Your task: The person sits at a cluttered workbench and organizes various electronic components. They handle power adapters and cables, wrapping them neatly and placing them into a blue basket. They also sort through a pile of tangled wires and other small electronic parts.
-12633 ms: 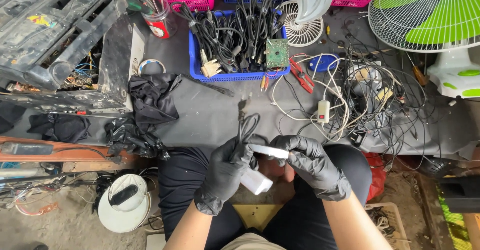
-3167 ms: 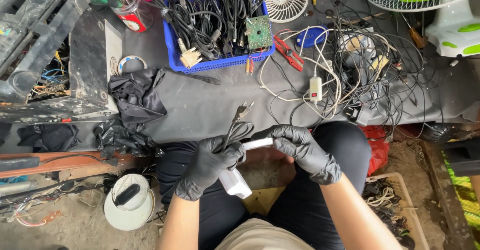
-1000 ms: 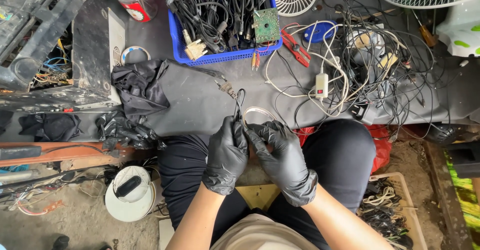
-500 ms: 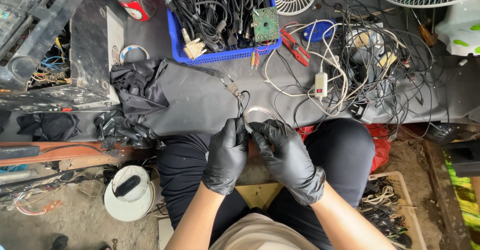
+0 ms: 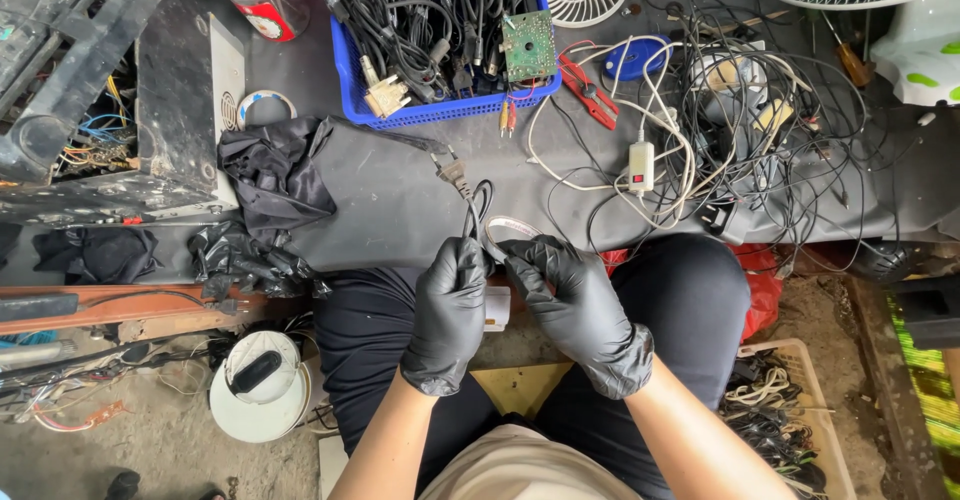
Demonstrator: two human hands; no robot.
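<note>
Head view: glossy black-gloved left hand and right hand, fingers pinching looped thin black cable.

A dark grey surface carries a blue basket of cables, a crumpled black cloth, red pliers, a blue disc, a tangle of wires, a white switch and a tape roll.

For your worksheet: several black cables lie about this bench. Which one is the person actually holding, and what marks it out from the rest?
The black cable with the two-pin plug, looped above both gloved hands: left hand, right hand. The others lie in the blue basket or tangled at right.
</note>
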